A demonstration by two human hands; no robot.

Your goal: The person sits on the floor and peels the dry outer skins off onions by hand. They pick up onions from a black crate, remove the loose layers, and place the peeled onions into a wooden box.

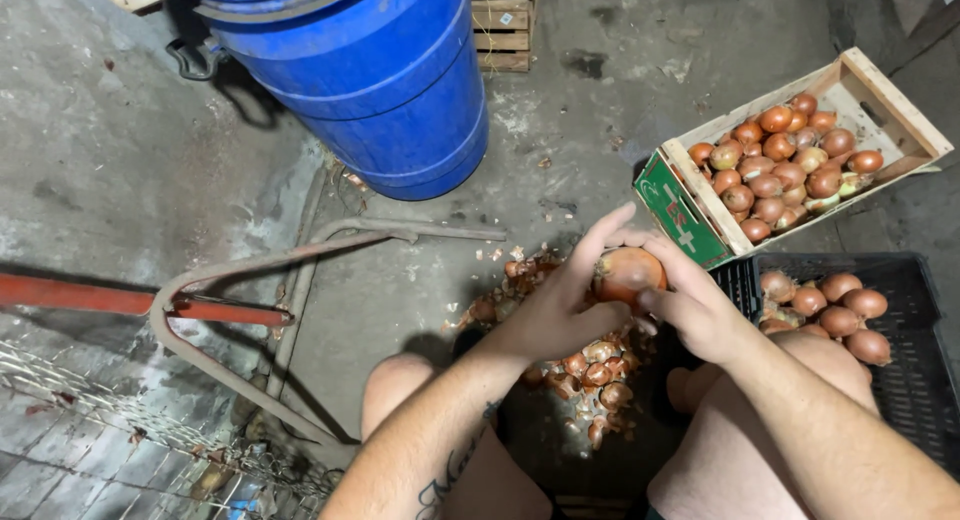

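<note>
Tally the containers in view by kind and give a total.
Blue plastic barrel: 1
Wooden crate holding onions: 1
Black plastic crate holding onions: 1
Wooden crate behind the barrel: 1
Total: 4

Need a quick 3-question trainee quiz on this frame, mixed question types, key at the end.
1. True or false: both hands, left hand and right hand, are on the same onion.
2. Which container holds more onions?
A. the wooden crate
B. the black plastic crate
3. Fill in: the onion skins lie on the floor between the person's ____.

Key
1. True; both hands grip it from opposite sides.
2. A; the wooden crate is far fuller, while the black one shows only a few in one corner.
3. Knees.
</note>
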